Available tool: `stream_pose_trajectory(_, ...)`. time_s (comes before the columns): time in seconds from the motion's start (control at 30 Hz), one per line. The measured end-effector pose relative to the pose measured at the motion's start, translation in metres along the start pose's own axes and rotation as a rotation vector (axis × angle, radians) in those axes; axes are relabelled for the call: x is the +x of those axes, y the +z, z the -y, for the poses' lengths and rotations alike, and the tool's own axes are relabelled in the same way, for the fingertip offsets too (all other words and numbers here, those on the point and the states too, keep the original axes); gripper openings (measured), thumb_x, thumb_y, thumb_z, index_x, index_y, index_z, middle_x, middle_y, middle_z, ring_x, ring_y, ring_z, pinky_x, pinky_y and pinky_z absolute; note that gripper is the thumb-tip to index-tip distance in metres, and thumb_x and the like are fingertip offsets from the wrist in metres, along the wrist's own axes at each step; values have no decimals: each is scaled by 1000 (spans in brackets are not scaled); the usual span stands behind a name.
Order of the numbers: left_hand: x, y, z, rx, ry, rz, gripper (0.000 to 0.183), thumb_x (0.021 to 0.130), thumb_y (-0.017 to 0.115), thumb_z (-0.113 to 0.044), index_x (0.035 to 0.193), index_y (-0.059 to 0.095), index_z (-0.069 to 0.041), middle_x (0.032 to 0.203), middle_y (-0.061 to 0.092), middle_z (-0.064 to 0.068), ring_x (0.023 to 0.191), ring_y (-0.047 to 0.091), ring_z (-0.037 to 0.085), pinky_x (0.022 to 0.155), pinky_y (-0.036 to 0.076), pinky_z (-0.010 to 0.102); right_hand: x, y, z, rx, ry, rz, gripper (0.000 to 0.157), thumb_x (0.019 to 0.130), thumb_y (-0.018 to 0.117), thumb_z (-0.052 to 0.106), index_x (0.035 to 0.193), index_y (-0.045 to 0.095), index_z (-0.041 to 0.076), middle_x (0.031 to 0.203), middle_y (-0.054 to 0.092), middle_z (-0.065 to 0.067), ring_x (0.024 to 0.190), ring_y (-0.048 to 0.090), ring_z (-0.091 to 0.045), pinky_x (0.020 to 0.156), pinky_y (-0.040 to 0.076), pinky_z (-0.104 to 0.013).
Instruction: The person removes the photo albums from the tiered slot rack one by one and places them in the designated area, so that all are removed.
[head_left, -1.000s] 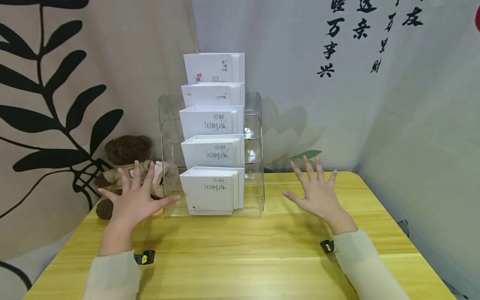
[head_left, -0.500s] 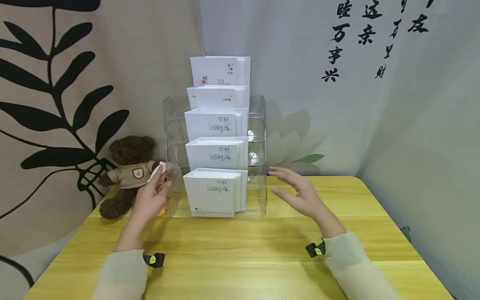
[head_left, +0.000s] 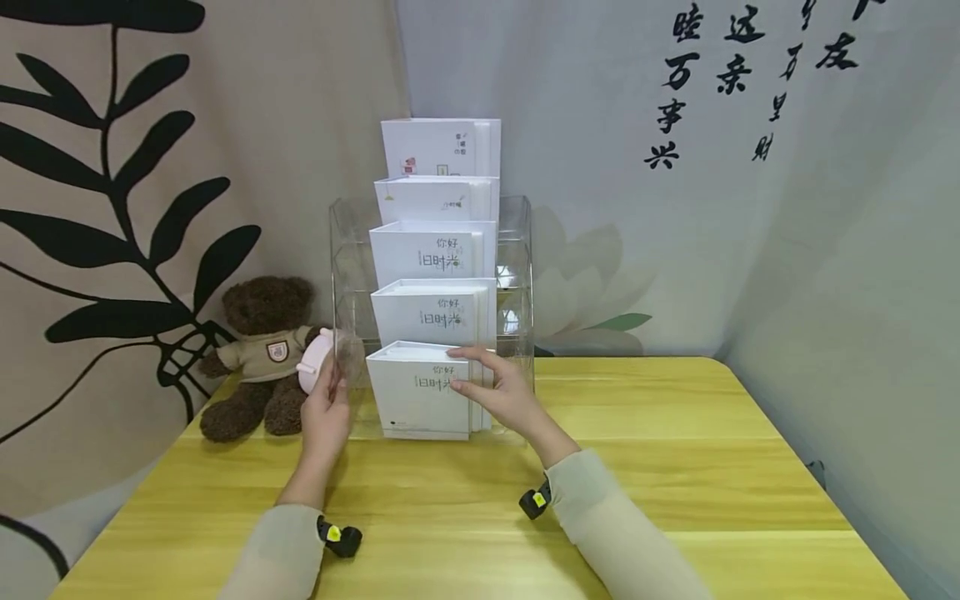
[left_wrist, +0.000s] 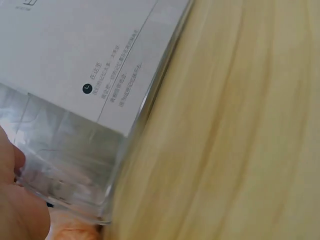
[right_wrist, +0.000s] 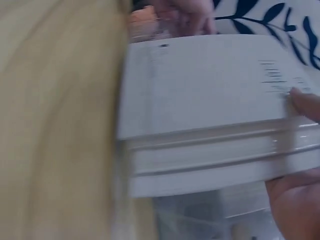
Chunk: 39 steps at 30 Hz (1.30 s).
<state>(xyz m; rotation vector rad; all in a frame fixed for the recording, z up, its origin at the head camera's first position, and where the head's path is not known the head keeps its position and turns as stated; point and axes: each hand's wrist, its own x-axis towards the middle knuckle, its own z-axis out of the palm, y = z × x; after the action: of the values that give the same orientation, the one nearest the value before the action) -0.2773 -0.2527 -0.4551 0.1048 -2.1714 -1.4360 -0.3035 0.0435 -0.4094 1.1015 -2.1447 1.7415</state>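
Observation:
A clear plastic rack (head_left: 517, 250) stands on the table with white books (head_left: 431, 308) stacked in its tiers, one above another. At its left side, my left hand (head_left: 324, 417) grips the side panel low down; in the left wrist view, thumb and a fingertip show at the clear panel (left_wrist: 75, 165). My right hand (head_left: 517, 408) holds the right side of the lowest white book (head_left: 420, 408), thumb on its printed front and a finger over its top edge. In the right wrist view, the thumb (right_wrist: 305, 105) lies on the cover.
A brown teddy bear (head_left: 258, 392) in a beige shirt sits left of the rack. A round pale pink object (head_left: 313, 362) is between bear and rack. The wooden table (head_left: 637, 467) meets printed cloth walls behind.
From spread open, both hands have moved inward. The left has come to the rack's left side; the right has moved left onto the lowest book and taken hold of it.

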Motion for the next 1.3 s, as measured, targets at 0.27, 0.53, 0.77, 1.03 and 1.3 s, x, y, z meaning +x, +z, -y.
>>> stream_pose_trajectory(0.27,-4,2,19,-18,-39,-12,50,107,48,-14,156,38,-10,153,43,15,140,42,29,114,36,42,-9,10,14,-4,-60,-90,40,90,72,-2,128,65,6,136,63,-8,131,53,-26,101,51,-41)
stream_pose_trajectory(0.53,-8,5,22,-76,0,-17,49,107,49,-16,155,39,-11,153,43,13,140,41,28,114,36,36,-14,17,11,-118,-118,-144,50,85,79,-1,130,61,9,133,65,-8,129,56,-25,106,46,-46)
stream_pose_trajectory(0.77,-7,4,24,-90,-27,-47,47,108,49,-25,153,45,-12,154,44,9,142,39,25,115,35,35,-14,22,8,-134,-249,-182,49,79,80,-8,124,63,6,123,70,-13,120,63,-25,104,49,-42)
stream_pose_trajectory(1.03,-6,3,25,-88,-23,-49,47,108,49,-26,153,45,-12,154,44,8,143,37,26,116,33,37,-12,27,-12,-159,-437,-173,50,72,82,-14,117,64,0,115,71,-18,112,67,-24,96,54,-35)
stream_pose_trajectory(1.3,-8,2,25,-81,-30,-39,49,108,49,-27,153,43,-11,155,42,9,142,38,26,116,34,37,-10,26,-24,-168,-476,-156,49,76,84,-6,121,66,5,117,72,-11,110,68,-22,94,55,-33)
